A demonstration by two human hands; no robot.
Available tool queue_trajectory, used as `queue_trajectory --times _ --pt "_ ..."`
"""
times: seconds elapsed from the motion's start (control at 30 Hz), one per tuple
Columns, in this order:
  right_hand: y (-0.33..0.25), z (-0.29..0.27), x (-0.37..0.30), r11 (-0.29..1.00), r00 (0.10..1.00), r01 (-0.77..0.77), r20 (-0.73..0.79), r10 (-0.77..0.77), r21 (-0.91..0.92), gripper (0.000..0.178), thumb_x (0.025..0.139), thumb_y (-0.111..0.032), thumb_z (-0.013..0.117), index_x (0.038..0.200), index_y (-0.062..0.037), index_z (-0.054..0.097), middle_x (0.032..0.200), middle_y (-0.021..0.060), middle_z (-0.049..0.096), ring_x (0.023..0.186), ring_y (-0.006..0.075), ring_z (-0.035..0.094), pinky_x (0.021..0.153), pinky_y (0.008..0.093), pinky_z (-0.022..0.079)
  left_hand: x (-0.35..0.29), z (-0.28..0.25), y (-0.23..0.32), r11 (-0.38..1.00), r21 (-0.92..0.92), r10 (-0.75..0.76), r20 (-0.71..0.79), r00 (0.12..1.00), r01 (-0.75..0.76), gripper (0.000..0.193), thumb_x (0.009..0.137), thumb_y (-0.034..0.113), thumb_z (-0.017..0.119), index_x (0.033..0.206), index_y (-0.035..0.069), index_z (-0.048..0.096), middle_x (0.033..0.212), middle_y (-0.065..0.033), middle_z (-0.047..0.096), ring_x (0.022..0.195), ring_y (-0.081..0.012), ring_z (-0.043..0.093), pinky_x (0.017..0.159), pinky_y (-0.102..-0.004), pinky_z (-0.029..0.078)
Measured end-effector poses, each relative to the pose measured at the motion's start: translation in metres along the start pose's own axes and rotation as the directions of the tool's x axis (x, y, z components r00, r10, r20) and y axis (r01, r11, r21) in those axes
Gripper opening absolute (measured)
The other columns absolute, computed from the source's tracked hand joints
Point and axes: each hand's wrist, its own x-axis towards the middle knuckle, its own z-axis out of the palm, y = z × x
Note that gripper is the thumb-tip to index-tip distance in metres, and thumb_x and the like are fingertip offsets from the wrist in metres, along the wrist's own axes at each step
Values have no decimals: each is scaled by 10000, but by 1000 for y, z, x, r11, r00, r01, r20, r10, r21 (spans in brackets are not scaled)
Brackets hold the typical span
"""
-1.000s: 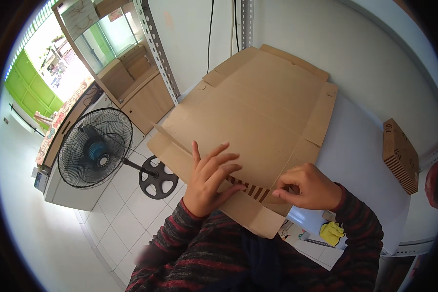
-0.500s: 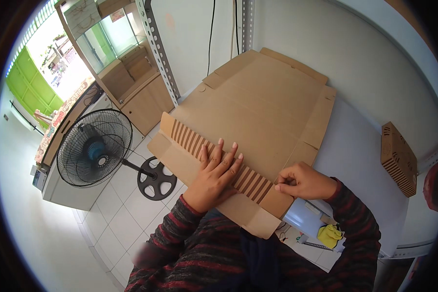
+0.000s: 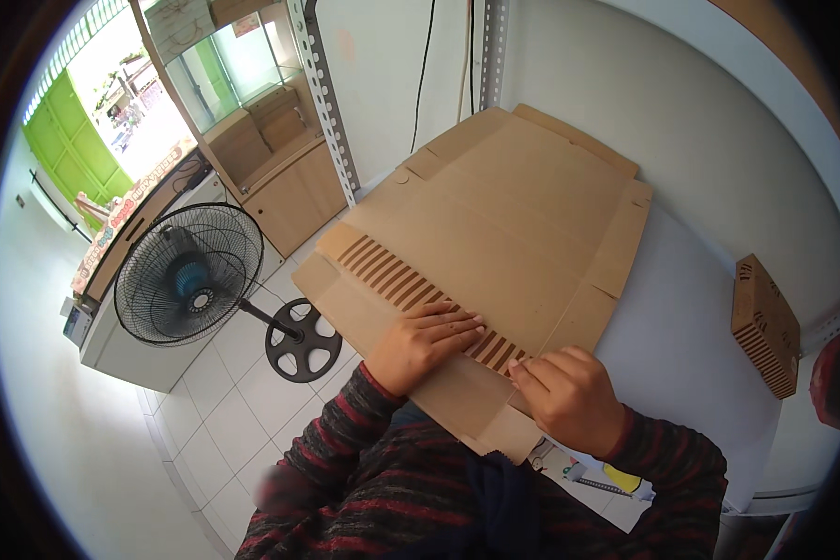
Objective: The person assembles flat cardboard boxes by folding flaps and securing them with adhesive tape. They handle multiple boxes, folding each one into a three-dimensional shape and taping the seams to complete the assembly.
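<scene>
A large flattened cardboard box (image 3: 518,215) lies unfolded over a white tabletop, its near end reaching toward my body. Along that end runs a panel with dark brown stripes (image 3: 383,271), and a plain flap (image 3: 457,397) extends from it on my side. My left hand (image 3: 427,345) rests open on the striped panel, palm down with the fingers stretched out. At the panel's right end my right hand (image 3: 569,397) is closed, thumb and curled fingers pinching at the cardboard near the corner. The exact edge under those fingers is hidden.
A small folded brown carton (image 3: 765,322) with stripes stands at the right on the white tabletop (image 3: 677,308). To the left are a black standing fan (image 3: 191,275) and a wooden cabinet (image 3: 294,201). A yellow item (image 3: 623,478) shows below my right forearm.
The striped panel has been pressed down flatter. My left fingers have come together and lie lower on it. My right hand has shifted slightly left and down over the corner.
</scene>
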Motion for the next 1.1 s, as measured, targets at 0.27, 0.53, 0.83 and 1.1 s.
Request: queue_trajectory --times 0.27,0.53,0.83,1.1 --pt "0 -2 -1 1000 1000 -21 -19 21 9 105 781 -36 639 851 36 671 665 66 581 602 199 585 565 330 459 -21 -27 -54 987 109 -115 -63 991 122 296 845 94 544 1099 37 684 1147 -101 692 1117 -258 644 999 -396 486" --pt "1 0 -1 999 999 -24 -41 25 34 86 777 -33 637 832 27 667 648 63 579 593 214 590 557 345 459 -55 -42 -109 915 159 -343 -176 923 371 321 819 22 592 1117 80 697 1156 -86 691 1155 -246 623 1045 -447 445" --pt "9 -26 6 959 986 -164 52 156 232 463 691 -270 790 1031 14 653 957 155 648 865 268 647 710 386 528 -5 -52 -11 934 -20 -355 58 933 357 647 749 27 617 1380 79 482 1436 -162 474 1417 -331 333 1150 -646 46" --pt "45 -52 1 679 809 -486 578 111 550 305 738 -122 766 996 -18 642 750 89 686 681 192 677 619 317 517 22 -10 53 980 -196 -24 -17 1000 21 200 725 212 822 830 120 680 827 8 653 1012 -190 657 1153 -657 -27"
